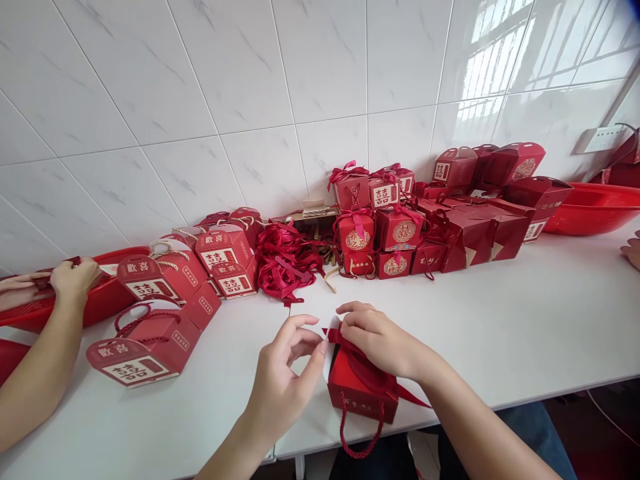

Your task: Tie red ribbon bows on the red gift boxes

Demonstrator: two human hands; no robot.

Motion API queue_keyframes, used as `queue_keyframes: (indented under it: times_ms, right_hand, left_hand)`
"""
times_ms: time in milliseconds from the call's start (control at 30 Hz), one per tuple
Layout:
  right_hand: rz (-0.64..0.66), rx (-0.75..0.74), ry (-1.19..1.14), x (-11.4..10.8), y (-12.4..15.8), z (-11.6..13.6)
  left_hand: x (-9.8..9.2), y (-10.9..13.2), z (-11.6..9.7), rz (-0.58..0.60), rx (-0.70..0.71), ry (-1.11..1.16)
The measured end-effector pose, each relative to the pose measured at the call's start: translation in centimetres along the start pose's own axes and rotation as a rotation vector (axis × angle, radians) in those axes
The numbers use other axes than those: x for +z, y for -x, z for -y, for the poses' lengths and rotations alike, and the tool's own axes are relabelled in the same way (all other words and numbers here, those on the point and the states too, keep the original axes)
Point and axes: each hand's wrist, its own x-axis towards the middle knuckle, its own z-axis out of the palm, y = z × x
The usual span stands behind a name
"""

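A small red gift box (362, 395) stands near the front edge of the table, with a twisted red cord handle (361, 455) hanging over that edge. A dark red ribbon (369, 371) lies across its top, one tail trailing to the right. My right hand (373, 337) is over the top of the box, its fingers bent and closed on the ribbon. At the box's left side, by a white flap and a short ribbon end, is my left hand (293, 370). Its thumb and forefinger are curved and apart, with nothing seen between them.
Several cord-handled red boxes (175, 327) stand at the left. A heap of red ribbons (285, 260) lies by the wall beside stacked boxes (395, 230). Co-workers' hands show at both sides, the left ones over a red basket (113, 303). Another red basin (590, 210) is at the right.
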Motion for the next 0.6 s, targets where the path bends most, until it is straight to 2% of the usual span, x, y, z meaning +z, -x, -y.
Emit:
queue_keyframes:
  times_ms: [133, 267, 367, 433, 533, 600]
  right_hand:
    - [0.042, -0.033, 0.036, -0.1, 0.0, 0.2]
    - [0.046, -0.044, 0.049, -0.2, -0.1, 0.6]
    - [0.039, -0.041, 0.064, -0.3, 0.0, 1.0]
    - [-0.018, -0.031, 0.071, -0.5, 0.5, 1.1]
    - [-0.192, 0.016, 0.028, -0.9, 1.9, 0.3]
    - [-0.311, 0.044, -0.012, -0.9, 3.2, -1.0]
  left_hand:
    - [-0.3, -1.1, 0.0, 0.063, -0.065, 0.035]
    - [-0.3, -2.3, 0.0, 0.224, -0.087, 0.010]
    - [-0.2, -2.7, 0.7, 0.236, -0.072, -0.088]
    - [-0.5, -2.8, 1.7, 0.250, -0.081, -0.216]
    - [-1.9, -3.1, 4.0, 0.313, -0.159, -0.624]
    - [-3.2, -3.4, 5.5, 0.314, -0.248, -0.876]
